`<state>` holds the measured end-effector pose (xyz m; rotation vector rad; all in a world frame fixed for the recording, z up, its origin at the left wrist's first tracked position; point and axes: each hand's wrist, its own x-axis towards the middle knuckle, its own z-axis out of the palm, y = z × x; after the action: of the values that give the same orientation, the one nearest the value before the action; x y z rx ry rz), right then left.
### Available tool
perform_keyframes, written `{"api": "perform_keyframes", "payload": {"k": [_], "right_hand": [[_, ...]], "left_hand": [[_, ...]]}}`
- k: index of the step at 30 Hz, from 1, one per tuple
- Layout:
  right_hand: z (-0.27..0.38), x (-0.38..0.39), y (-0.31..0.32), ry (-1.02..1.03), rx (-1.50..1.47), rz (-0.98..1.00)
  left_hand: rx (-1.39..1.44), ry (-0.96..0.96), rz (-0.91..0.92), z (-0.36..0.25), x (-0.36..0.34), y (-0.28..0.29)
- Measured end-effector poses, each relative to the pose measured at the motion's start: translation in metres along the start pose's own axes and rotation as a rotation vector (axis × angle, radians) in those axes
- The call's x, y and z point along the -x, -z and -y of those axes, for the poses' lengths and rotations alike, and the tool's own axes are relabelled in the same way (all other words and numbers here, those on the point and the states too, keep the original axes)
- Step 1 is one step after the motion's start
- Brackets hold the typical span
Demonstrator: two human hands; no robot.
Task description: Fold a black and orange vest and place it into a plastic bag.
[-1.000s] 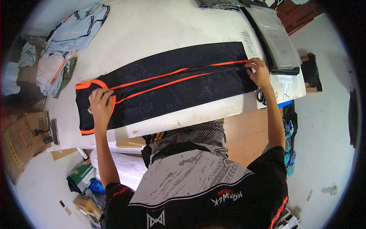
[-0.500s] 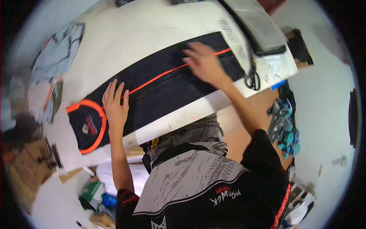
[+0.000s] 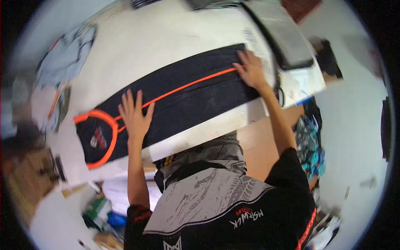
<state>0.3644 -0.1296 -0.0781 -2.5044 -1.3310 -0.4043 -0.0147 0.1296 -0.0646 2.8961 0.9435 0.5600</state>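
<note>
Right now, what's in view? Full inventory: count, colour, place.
round-necked garment: 1, black with orange trim, across table
table: 1, white, centre
scissors: 1, black handles, table's right end
plastic sleeves: one stack, clear and black, upper right
clothes pile: 1, grey-blue, far left
cardboard box: at least 1, brown, lower left, blurred
cloth heap: 1, teal and black, right
bundle: 1, white, below table's near edge
worn shirt: 1, black and grey, bottom
left hand: 1, bare, on garment, left of its middle
right hand: 1, bare, garment's right end
</note>
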Motion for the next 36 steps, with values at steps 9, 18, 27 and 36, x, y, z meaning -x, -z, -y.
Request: {"api": "perform_keyframes", "payload": {"k": [9,18,27,36], "right_hand": [[-0.008,0.033,0.062,-0.34,-0.164,-0.132],[0.115,0.06,0.056,-1.08,-1.598,0.012],[0.073,0.051,0.047,-0.69,-0.429,-0.262],[0.057,0.055,0.04,-0.316,-0.159,-0.186]], "left_hand": [[0.619,0.636,-0.554,0.021,0.064,0.061],[1.366,1.127,-0.392,0.009,0.051,0.05],[1.253,1.097,-0.298,0.03,0.042,0.033],[1.291,0.986,-0.503,0.039,0.058,0.017]]}}
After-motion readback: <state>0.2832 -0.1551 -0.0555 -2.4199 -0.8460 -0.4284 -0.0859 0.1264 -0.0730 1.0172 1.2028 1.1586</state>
